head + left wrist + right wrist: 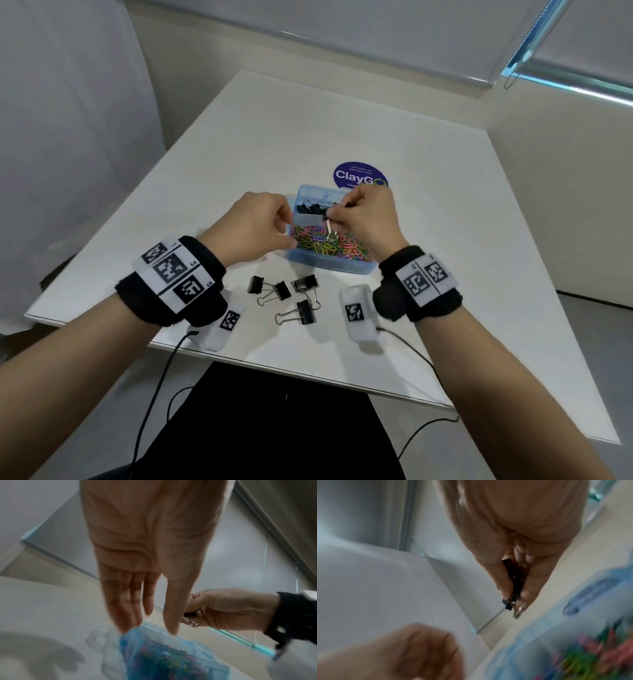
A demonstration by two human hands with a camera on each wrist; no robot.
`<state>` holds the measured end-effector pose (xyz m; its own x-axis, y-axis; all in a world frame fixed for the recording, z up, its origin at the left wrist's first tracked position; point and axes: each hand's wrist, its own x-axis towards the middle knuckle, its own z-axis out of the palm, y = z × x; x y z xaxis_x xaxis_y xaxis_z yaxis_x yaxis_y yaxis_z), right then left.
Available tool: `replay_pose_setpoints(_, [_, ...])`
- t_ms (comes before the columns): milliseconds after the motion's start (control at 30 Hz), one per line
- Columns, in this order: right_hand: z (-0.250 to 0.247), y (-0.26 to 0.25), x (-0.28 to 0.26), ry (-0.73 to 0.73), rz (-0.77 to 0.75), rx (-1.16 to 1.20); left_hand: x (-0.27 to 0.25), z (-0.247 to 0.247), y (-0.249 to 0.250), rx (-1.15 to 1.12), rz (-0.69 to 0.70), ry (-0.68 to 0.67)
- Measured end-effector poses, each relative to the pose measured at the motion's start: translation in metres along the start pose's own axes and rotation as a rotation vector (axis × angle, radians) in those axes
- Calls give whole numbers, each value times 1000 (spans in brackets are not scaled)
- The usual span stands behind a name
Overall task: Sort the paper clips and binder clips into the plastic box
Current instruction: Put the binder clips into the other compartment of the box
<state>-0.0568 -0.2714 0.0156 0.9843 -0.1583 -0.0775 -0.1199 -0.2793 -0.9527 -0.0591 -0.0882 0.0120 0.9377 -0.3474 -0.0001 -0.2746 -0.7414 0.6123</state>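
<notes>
One binder clip (325, 215) is pinched in the right hand (363, 219); the box's (329, 265) black-clip part lies just under it. Left hand (253, 229) hangs loose, empty.

the plastic box (329, 265) sits mid-table (445, 240). in its near compartment lie the paper clips (325, 244); in its far compartment, binder clips (308, 208). behind the box, touching it, lies a round sticker (356, 173). before the box, four loose binder clips (286, 298) lie on the table.

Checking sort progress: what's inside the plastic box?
Plastic box: colored paper clips fill the near compartment, black binder clips the far one. Hands hide the rest.
</notes>
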Motion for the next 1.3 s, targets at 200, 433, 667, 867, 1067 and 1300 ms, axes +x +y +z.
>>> replay_pose_setpoints(200, [-22, 11, 50, 175, -96, -313, -10, 10, -18, 410, -156, -388])
replay_pose_setpoints(433, [-29, 26, 52, 114, -191, -543, -15, 22, -22, 418, -141, -436])
replay_pose_setpoints(667, [-5, 11, -20, -331, -459, -717, -12, 27, -18, 429, -74, -429])
replay_pose_setpoints(867, [25, 41, -58, -574, -590, -1205, -14, 27, -18, 435, -10, -403])
replay_pose_setpoints(1067, [15, 41, -61, -525, -476, -1143, -12, 26, -20, 384, -12, -399])
replay_pose_setpoints(1300, [2, 43, -63, -493, -285, -970, -9, 18, -20, 333, -19, -362])
